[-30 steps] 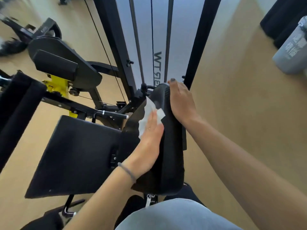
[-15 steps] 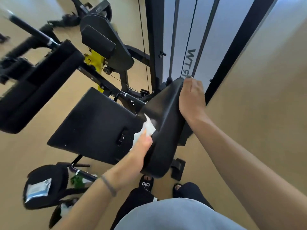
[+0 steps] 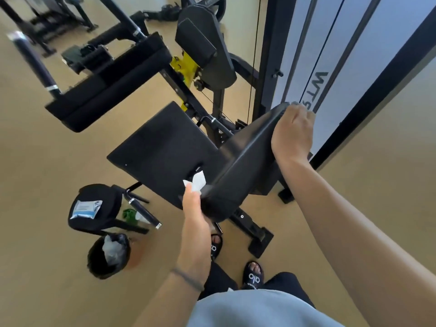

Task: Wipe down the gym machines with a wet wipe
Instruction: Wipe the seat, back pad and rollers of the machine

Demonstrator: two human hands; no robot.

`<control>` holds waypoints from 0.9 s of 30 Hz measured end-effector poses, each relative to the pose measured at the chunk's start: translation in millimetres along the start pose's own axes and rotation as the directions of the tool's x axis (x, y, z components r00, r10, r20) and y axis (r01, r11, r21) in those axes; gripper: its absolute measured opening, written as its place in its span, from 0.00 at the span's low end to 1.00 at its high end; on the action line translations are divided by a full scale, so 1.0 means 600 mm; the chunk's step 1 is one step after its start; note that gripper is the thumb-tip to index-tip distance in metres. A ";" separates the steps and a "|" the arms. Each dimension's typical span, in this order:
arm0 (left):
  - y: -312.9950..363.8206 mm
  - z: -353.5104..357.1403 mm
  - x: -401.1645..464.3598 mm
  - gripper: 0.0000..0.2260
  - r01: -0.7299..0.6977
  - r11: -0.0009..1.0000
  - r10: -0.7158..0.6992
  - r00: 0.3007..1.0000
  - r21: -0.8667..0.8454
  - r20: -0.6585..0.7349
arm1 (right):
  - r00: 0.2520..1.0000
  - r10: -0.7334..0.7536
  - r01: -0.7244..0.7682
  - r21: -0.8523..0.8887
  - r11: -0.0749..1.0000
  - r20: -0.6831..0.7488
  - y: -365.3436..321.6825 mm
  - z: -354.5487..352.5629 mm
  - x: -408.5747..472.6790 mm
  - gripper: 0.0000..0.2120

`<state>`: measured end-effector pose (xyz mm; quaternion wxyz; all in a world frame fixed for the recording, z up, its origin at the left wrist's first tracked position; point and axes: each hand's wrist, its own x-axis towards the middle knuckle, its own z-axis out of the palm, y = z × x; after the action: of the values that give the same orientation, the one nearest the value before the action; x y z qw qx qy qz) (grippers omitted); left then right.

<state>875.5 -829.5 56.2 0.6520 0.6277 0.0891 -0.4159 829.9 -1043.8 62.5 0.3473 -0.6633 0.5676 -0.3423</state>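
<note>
A black gym machine stands before me with a flat seat pad (image 3: 162, 147) and an upright back pad (image 3: 243, 159). My left hand (image 3: 194, 208) presses a white wet wipe (image 3: 196, 182) against the lower left side of the back pad, where it meets the seat. My right hand (image 3: 292, 135) grips the top edge of the back pad, fingers curled over its far side.
A padded leg roller (image 3: 111, 83) and a yellow adjuster (image 3: 185, 64) lie beyond the seat. The weight-stack frame (image 3: 271, 55) rises at the right. On the floor left sit a black stool with a wipes pack (image 3: 86, 208) and a lined bin (image 3: 109, 253).
My left hand has slid the wipe down the back pad from its upper part to its lower end. The view has tilted down, bringing the stool, bin and my feet into sight.
</note>
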 end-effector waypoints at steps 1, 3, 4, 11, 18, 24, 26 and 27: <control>-0.009 0.003 0.011 0.21 -0.008 0.996 0.010 1.000 -0.085 0.022 | 1.000 -0.005 0.005 0.004 1.000 0.002 0.002 -0.001 0.000 0.23; -0.006 0.011 0.022 0.18 0.003 0.989 -0.001 1.000 -0.149 0.014 | 1.000 0.003 -0.003 -0.003 1.000 0.000 -0.003 -0.001 -0.001 0.26; -0.005 0.007 0.031 0.17 0.029 0.982 -0.026 1.000 -0.184 0.015 | 1.000 0.015 -0.015 -0.005 1.000 -0.004 -0.008 -0.002 -0.002 0.29; 0.028 0.002 0.085 0.17 0.179 0.919 -0.232 0.966 -0.350 -0.114 | 0.993 0.116 -0.114 0.071 0.991 -0.036 0.006 0.013 0.011 0.20; 0.025 0.018 0.015 0.21 0.132 0.959 -0.129 0.991 -0.251 0.030 | 0.976 -0.210 0.219 -0.280 0.935 0.060 -0.010 0.018 0.002 0.29; 0.043 -0.009 0.134 0.12 0.274 0.927 -0.318 0.935 -0.254 -0.154 | 0.981 -0.194 0.193 -0.291 0.937 0.026 -0.010 0.018 -0.005 0.25; 0.035 -0.023 0.180 0.13 0.315 0.926 -0.349 0.924 -0.208 -0.158 | 0.974 -0.218 0.228 -0.333 0.915 0.067 -0.013 0.013 -0.005 0.25; 0.036 -0.027 0.194 0.14 0.328 0.927 -0.350 0.930 -0.181 -0.108 | 0.968 -0.232 0.251 -0.363 0.897 0.098 -0.013 0.010 -0.004 0.26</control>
<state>970.3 -868.2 -5.2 0.6106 0.5756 0.2746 -0.4695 838.8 -1040.3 65.5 0.1848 -0.7911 0.5262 -0.2514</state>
